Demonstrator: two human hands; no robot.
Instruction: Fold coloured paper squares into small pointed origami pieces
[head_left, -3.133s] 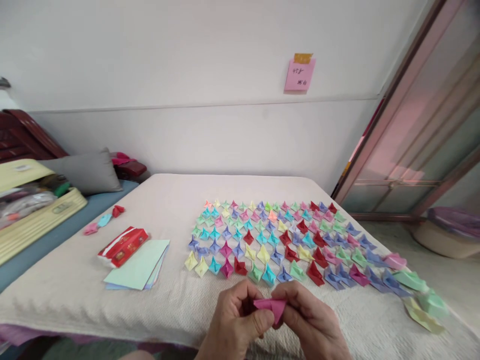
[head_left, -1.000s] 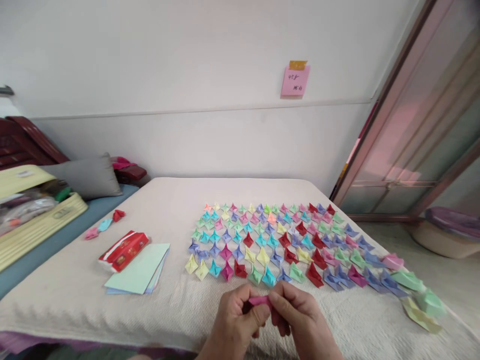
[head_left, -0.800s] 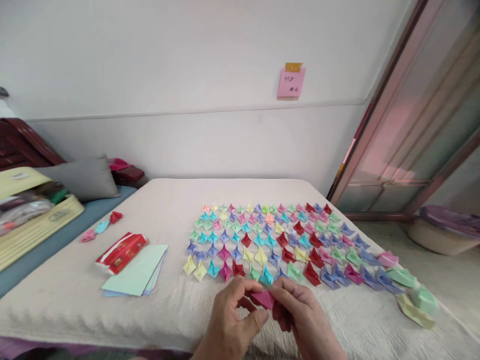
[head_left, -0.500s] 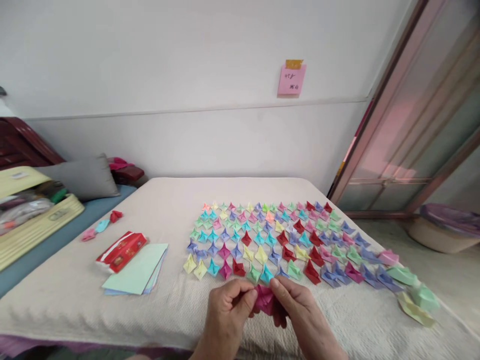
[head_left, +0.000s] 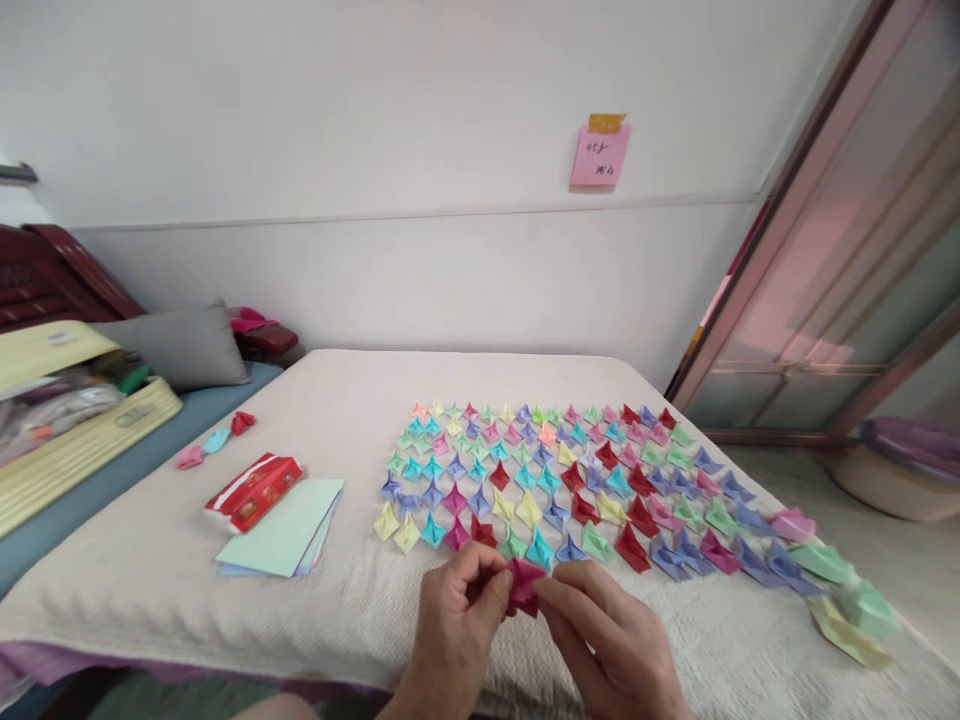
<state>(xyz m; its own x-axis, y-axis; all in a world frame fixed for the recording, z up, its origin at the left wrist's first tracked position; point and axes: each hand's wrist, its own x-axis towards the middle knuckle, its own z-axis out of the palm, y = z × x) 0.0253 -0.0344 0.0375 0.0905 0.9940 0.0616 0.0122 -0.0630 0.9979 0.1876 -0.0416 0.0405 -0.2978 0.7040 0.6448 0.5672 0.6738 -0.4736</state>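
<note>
A small folded piece of magenta origami paper (head_left: pixel 526 584) is held between both hands, above the near edge of the cloth-covered table. My left hand (head_left: pixel 466 610) pinches its left side between thumb and fingers. At its right side, my right hand (head_left: pixel 604 625) has thumb and fingers closed on the edge; its lower fingers are curled under. Just beyond the hands stand rows of little folded paper boats (head_left: pixel 529 507) in red, yellow, blue, green, pink and purple. The hands partly cover the nearest row.
On the left lie a stack of coloured paper sheets (head_left: pixel 289 535), a red tissue pack (head_left: pixel 255 492) and a few crumpled folded papers (head_left: pixel 217 440). An open yellow box (head_left: pixel 142 415) stands at far left. Larger paper boats (head_left: pixel 851 630) sit by the right edge. A pink note (head_left: pixel 600 157) is taped to the wall.
My right hand has turned, its fingers shifting from behind the magenta paper to its right edge. The paper is tilted differently. The whole view has swung slightly left.
</note>
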